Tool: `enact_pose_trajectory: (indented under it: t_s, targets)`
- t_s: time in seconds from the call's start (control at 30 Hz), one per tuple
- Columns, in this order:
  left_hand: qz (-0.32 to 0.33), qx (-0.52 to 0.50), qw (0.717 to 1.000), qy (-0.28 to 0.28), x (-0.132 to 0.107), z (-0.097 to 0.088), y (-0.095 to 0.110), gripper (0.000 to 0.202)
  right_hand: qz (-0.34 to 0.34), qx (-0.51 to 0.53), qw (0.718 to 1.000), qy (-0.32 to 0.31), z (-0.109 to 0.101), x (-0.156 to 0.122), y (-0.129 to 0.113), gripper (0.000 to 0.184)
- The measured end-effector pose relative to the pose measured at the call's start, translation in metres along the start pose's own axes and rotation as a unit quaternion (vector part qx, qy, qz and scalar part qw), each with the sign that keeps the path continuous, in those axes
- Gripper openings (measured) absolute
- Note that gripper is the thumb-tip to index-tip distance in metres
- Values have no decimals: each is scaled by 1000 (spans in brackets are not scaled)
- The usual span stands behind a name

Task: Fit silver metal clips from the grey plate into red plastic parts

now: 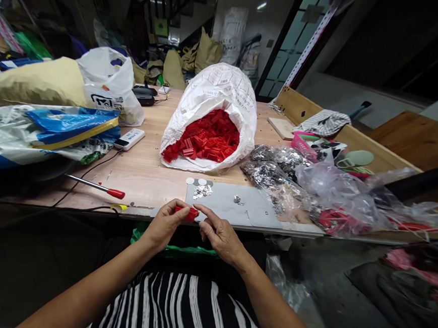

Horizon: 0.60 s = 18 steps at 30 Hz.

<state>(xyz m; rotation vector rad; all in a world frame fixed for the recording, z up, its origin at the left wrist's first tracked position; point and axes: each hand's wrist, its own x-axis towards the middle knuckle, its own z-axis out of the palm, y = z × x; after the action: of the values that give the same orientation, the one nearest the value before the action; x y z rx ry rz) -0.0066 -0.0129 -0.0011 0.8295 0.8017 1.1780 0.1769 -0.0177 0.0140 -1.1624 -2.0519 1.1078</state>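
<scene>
My left hand (pixel 165 224) is closed around a small red plastic part (pixel 189 213) at the table's front edge. My right hand (pixel 219 235) meets it from the right, its fingers pinched at the part's end; what they hold, if anything, is too small to see. Just beyond lies a grey mat (pixel 234 205) with small silver metal pieces (pixel 202 191) scattered on it. A white sack (pixel 217 95) lies open behind the mat, full of the same red parts (pixel 207 140).
Clear bags of silver pieces (pixel 275 173) and crumpled plastic (pixel 338 193) lie to the right. A red-handled screwdriver (pixel 96 186), a white remote (pixel 130 138) and filled bags (pixel 55 126) occupy the left. A pink basket (pixel 304 140) stands at the right rear.
</scene>
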Motion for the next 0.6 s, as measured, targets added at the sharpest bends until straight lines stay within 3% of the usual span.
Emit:
enact_pose_trajectory:
  t_s: [0.1, 0.23, 0.43, 0.6]
  targets:
    - [-90, -150, 985, -8, -1, 0, -2, 16, -10, 5, 1000, 0, 0, 0, -4, 42]
    - [-163, -246, 955, 33, -2, 2, -6, 10, -17, 3, 1000, 3, -1, 0, -7, 39]
    - [-186, -289, 938, 30, -2, 7, -11, 16, -10, -33, 998, 49, 0, 0, -4, 34]
    - [-195, -265, 944, 9, -5, 6, -15, 11, 2, 38, 996, 76, 5, 1, 5, 32]
